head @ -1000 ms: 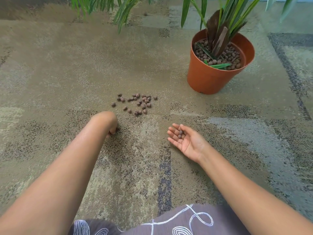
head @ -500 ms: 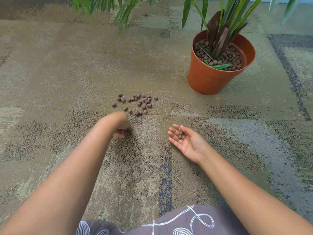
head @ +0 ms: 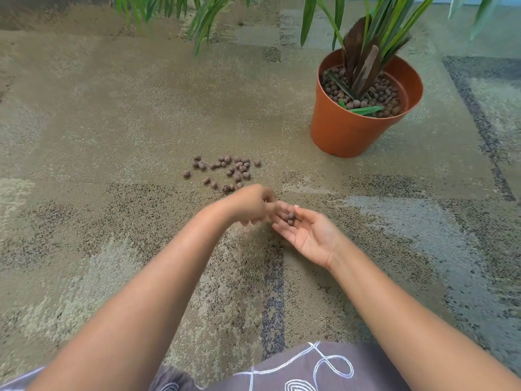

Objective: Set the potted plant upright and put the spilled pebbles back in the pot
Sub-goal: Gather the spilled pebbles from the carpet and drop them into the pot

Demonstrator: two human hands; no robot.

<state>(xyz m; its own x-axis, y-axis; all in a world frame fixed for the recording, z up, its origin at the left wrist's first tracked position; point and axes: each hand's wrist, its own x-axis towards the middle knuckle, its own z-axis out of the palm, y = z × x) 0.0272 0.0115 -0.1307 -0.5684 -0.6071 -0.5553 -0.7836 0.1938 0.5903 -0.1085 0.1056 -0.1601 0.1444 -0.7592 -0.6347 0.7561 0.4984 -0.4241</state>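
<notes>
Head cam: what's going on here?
A person is gathering spilled pebbles off the carpet. The right hand lies palm up with a few pebbles on its fingers; the left hand, blurred, is at those fingertips. The orange pot already stands upright, with most spilled pebbles not yet collected.

Left hand (head: 253,204) now off the carpet (head: 112,122), over the right hand's (head: 307,232) fingers.

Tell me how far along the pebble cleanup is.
Done: the orange pot stands upright on the carpet. In hand: the right hand, palm up, cups a few pebbles, with the left hand at its fingertips. Left: a scatter of spilled pebbles lies on the carpet.
</notes>
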